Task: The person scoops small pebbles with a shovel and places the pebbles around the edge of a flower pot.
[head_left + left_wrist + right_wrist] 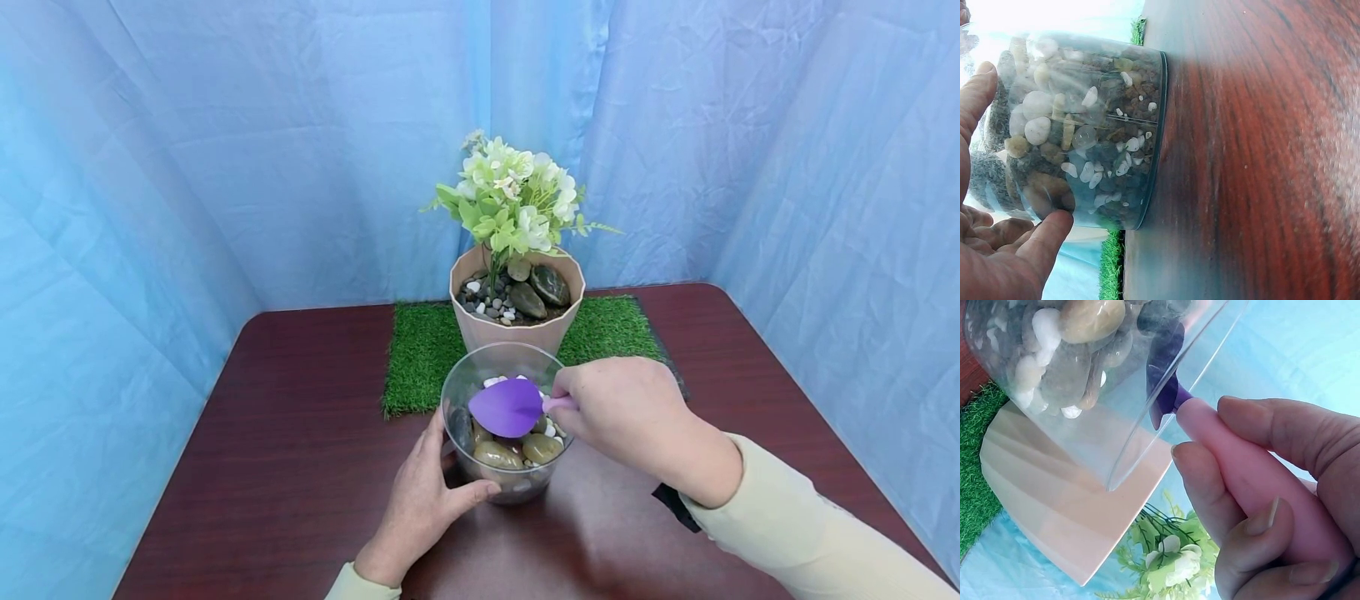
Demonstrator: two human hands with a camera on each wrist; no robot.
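My left hand [422,498] holds a clear plastic tub [525,490] from the left, with the thumb at the front and the fingers round the side. White pebbles and larger brown and grey stones [1038,130] fill the tub's lower part, visible through its wall. My right hand [637,421] grips the pink handle [1235,456] of a small trowel with a purple blade [507,407]. The blade lies inside the tub's rim, above the stones, its tip pointing left. In the right wrist view, fingers and thumb wrap the handle beside the rim.
Behind the tub stands a beige flowerpot [517,335] with white flowers [517,187] and stones [550,285] in it. It sits on a green grass mat [423,354] upon a dark red wooden table [315,433]. Blue curtains [300,150] surround the table.
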